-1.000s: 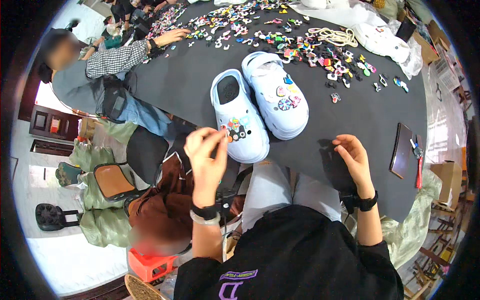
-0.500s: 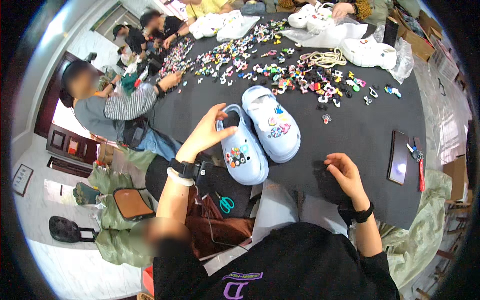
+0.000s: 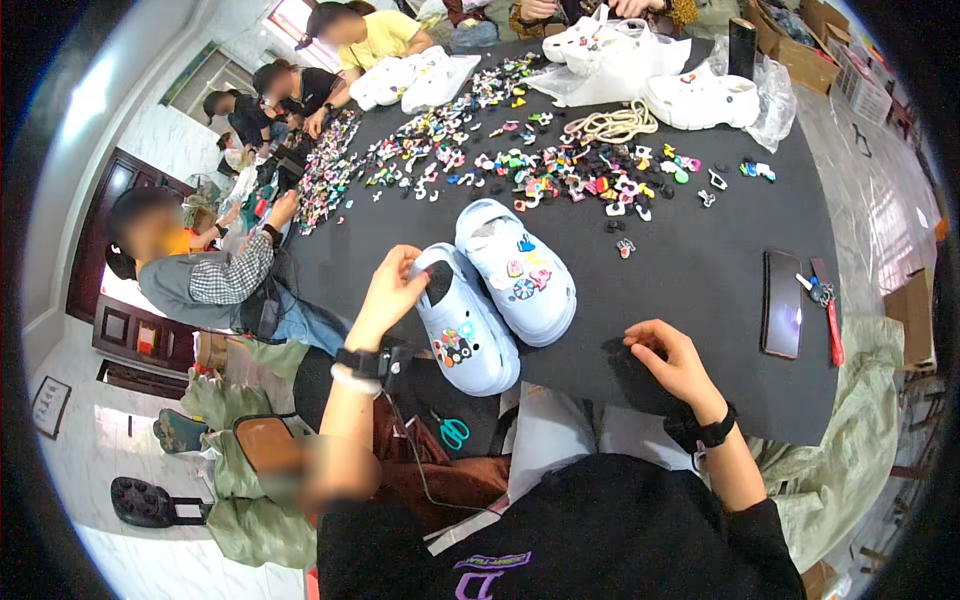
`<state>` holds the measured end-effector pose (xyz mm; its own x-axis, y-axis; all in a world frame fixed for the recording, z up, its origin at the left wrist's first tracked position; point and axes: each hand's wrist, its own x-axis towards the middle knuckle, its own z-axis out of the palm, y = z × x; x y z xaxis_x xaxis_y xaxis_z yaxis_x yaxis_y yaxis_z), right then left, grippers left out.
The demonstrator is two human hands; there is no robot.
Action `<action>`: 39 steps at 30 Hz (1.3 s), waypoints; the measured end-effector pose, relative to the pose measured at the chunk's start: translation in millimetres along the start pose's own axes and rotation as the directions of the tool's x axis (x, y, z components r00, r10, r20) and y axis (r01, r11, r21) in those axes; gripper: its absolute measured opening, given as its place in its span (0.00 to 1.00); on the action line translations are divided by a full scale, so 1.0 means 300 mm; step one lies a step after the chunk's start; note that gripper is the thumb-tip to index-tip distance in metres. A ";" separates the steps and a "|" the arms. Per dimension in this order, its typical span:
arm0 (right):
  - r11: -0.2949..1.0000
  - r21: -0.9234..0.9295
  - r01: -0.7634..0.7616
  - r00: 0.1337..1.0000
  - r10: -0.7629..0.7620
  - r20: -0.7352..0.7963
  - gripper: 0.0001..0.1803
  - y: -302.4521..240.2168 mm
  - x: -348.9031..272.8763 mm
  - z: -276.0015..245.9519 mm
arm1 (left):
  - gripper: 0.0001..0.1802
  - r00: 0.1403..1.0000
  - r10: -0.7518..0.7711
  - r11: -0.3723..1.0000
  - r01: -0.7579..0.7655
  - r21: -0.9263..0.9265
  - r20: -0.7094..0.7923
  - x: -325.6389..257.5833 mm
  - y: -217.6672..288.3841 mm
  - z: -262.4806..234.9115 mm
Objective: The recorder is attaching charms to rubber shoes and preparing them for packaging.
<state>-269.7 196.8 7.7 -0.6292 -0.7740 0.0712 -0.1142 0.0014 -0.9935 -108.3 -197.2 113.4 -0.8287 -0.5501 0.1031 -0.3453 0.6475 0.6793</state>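
Observation:
Two light blue clogs lie side by side on the black table cloth (image 3: 700,260) in front of me. The left clog (image 3: 470,335) carries a few charms near its toe, and the right clog (image 3: 520,270) has several coloured charms on top. My left hand (image 3: 392,292) reaches in from the left and pinches the heel rim of the left clog. At the table's near edge my right hand (image 3: 668,358) rests on the cloth with its fingers curled, and I see nothing in it. Both wrists wear black bands.
Several loose colourful charms (image 3: 560,170) are spread across the far table, with a coiled rope (image 3: 615,125) and white clogs (image 3: 700,95) in plastic. A dark phone (image 3: 780,300) and a red-handled tool (image 3: 828,320) lie right. Teal scissors (image 3: 452,432) sit below. Other people (image 3: 215,280) work along the left.
My left hand has moved from above my lap up to the left clog and taken its heel rim. My right hand stays at the table edge. The view has tilted upward.

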 end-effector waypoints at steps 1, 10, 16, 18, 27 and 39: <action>1.000 -0.025 -0.002 1.000 0.003 0.008 0.10 -0.011 0.000 -0.004 | 0.18 0.992 0.009 0.995 0.003 -0.096 0.126 -0.035 0.025 -0.008; 0.978 -0.203 0.053 0.998 -0.044 0.050 0.11 -0.020 0.002 0.004 | 0.14 0.965 -0.028 0.989 0.065 -0.133 0.261 -0.159 0.053 0.005; 0.975 -0.213 0.058 0.998 -0.054 0.026 0.10 -0.033 0.001 0.005 | 0.13 0.965 0.060 0.997 -0.047 -0.058 0.254 -0.019 0.035 -0.022; 0.973 -0.225 0.056 0.998 -0.050 0.031 0.10 -0.040 0.002 0.007 | 0.15 0.955 0.065 0.995 -0.038 -0.097 0.290 0.018 0.038 -0.023; 0.957 -0.272 0.102 0.995 -0.095 0.038 0.10 -0.034 -0.010 0.006 | 0.29 0.879 0.308 0.896 -0.397 0.200 0.364 0.175 0.145 -0.008; 0.941 -0.315 0.125 0.992 -0.114 0.053 0.09 -0.040 -0.015 0.009 | 0.19 0.839 0.466 0.692 -0.544 0.474 0.282 0.085 0.187 0.163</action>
<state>-263.5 198.5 19.0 -0.5707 -0.8013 0.1794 -0.4285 0.1043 -0.8975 -170.4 -149.1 118.5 -0.9801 -0.0110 0.1981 0.0028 0.9976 0.0694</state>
